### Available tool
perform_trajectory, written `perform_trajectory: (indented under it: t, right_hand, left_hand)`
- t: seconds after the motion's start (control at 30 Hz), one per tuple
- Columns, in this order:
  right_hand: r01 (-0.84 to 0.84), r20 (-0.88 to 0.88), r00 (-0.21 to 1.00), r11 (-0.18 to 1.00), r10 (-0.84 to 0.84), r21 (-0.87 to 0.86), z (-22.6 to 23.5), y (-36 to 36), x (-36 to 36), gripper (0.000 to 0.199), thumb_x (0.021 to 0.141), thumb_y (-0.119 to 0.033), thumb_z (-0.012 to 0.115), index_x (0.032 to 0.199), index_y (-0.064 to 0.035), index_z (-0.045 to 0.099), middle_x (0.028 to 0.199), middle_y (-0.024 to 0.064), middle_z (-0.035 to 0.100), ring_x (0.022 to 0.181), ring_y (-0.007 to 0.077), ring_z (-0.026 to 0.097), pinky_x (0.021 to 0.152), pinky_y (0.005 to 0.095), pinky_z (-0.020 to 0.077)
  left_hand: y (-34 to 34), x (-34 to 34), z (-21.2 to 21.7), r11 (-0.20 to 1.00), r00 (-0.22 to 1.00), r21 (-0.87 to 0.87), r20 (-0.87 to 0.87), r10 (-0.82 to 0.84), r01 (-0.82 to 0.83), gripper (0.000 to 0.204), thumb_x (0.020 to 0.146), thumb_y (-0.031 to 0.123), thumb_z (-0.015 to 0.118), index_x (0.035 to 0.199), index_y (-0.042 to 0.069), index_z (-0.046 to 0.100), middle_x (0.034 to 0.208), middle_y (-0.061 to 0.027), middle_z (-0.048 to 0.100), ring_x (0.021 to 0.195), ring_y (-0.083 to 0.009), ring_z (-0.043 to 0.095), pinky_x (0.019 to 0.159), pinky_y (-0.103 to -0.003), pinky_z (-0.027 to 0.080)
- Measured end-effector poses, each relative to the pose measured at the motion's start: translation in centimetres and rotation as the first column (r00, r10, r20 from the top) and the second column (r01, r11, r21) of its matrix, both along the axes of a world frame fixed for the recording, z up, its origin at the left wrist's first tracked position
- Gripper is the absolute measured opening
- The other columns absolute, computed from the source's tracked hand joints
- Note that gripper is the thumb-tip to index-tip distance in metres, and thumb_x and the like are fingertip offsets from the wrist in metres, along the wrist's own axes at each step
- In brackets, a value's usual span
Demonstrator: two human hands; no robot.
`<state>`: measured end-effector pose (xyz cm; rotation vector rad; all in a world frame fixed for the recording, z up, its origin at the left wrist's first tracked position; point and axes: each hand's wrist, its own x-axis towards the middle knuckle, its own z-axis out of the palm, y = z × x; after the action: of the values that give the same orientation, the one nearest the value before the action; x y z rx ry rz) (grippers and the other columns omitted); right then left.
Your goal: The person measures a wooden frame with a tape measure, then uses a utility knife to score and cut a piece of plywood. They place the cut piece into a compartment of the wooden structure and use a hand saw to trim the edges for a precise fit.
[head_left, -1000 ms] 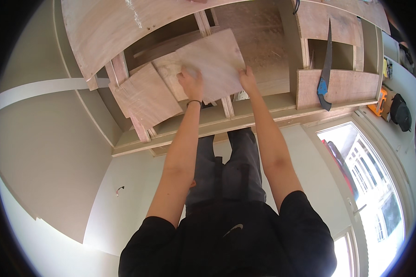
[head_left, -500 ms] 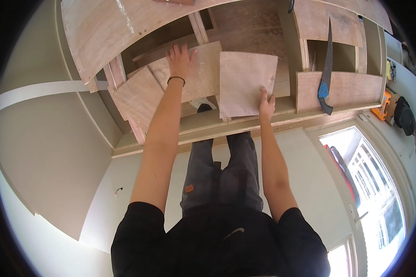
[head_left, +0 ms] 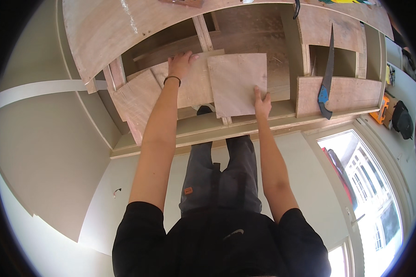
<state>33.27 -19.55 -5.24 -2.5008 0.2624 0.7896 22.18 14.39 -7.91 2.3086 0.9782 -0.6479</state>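
Observation:
My right hand (head_left: 262,104) grips the near right edge of a squarish plywood piece (head_left: 238,83), thumb on top and the fingers partly hidden. This piece overlaps the right end of a longer plywood panel (head_left: 193,83) that lies across an open wooden frame. Over that panel's far edge my left hand (head_left: 181,64) is curled, its fingers bent and pressed on the wood. Left of it lies another plywood piece (head_left: 136,96), its edge meeting the panel.
A handsaw (head_left: 326,83) with a blue and black handle rests on a plywood strip (head_left: 356,94) at the right. Open compartments (head_left: 249,27) gape beyond my hands. The frame's front rail (head_left: 185,133) crosses before my legs. A glazed door (head_left: 379,198) stands lower right.
The squarish plywood piece has shifted left with my right hand, and now overlaps more of the panel. My left hand's fingers, spread flat before, are now curled at the panel's far edge.

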Motion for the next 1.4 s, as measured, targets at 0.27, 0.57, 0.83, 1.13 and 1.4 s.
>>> perform_trajectory:
  t: [0.27,0.57,0.83,1.13,1.4]
  right_hand:
    - [-0.017,-0.014,1.0,1.0,0.017,0.026,-1.6,1.8,-2.5,0.087,0.083,-0.072,0.06,0.123,0.0053,0.053,0.121,0.0363,0.059,0.114,0.0531,0.055,0.098,0.0529,0.0433]
    - [-0.022,-0.102,0.994,0.991,0.036,0.129,-3.3,2.5,-1.1,0.073,0.082,-0.051,0.073,0.122,0.0086,0.06,0.117,0.029,0.065,0.111,0.0389,0.063,0.098,0.0442,0.0463]
    - [-0.096,-0.45,0.814,0.85,0.366,0.519,-1.3,4.9,3.0,0.059,0.082,-0.022,0.08,0.129,0.0025,0.057,0.119,0.0114,0.067,0.107,0.0195,0.063,0.097,0.0326,0.046]
    - [0.267,-0.682,0.704,0.817,0.198,0.512,-2.6,4.8,1.7,0.046,0.084,-0.012,0.077,0.124,-0.0007,0.058,0.114,0.0068,0.068,0.102,0.0162,0.066,0.09,0.032,0.0517]
    - [0.178,-0.651,0.724,0.851,0.227,0.494,-2.8,5.8,2.5,0.044,0.082,-0.012,0.076,0.123,-0.0032,0.061,0.111,0.0049,0.069,0.102,0.0145,0.062,0.092,0.03,0.0481]
  left_hand:
    - [-0.4,-1.6,0.7,0.999,0.999,0.013,0.041,0.03,-0.03,0.058,0.098,0.06,0.042,0.13,0.016,0.061,0.129,-0.0122,0.061,0.128,-0.0301,0.049,0.106,-0.051,0.03]
    - [0.8,-3.4,2.4,0.929,0.925,0.207,0.297,0.239,-0.307,0.046,0.095,0.048,0.053,0.118,0.01,0.062,0.115,-0.0174,0.062,0.115,-0.0361,0.053,0.098,-0.052,0.037]
    - [1.2,-22.1,4.3,0.267,0.662,0.663,0.459,0.592,-0.699,0.039,0.093,0.025,0.054,0.122,0.0,0.051,0.118,-0.0232,0.053,0.111,-0.0423,0.05,0.094,-0.052,0.04]
    - [9.3,-39.8,-1.4,0.246,0.242,-0.037,0.096,0.966,-0.969,0.061,0.102,0.039,0.04,0.144,-0.006,0.042,0.148,-0.0226,0.045,0.137,-0.0341,0.044,0.113,-0.042,0.034]
    - [6.0,-44.2,-2.3,0.278,0.289,-0.285,0.003,0.957,-0.917,0.072,0.104,0.056,0.037,0.141,-0.004,0.048,0.138,-0.0146,0.056,0.128,-0.0256,0.051,0.111,-0.04,0.035]
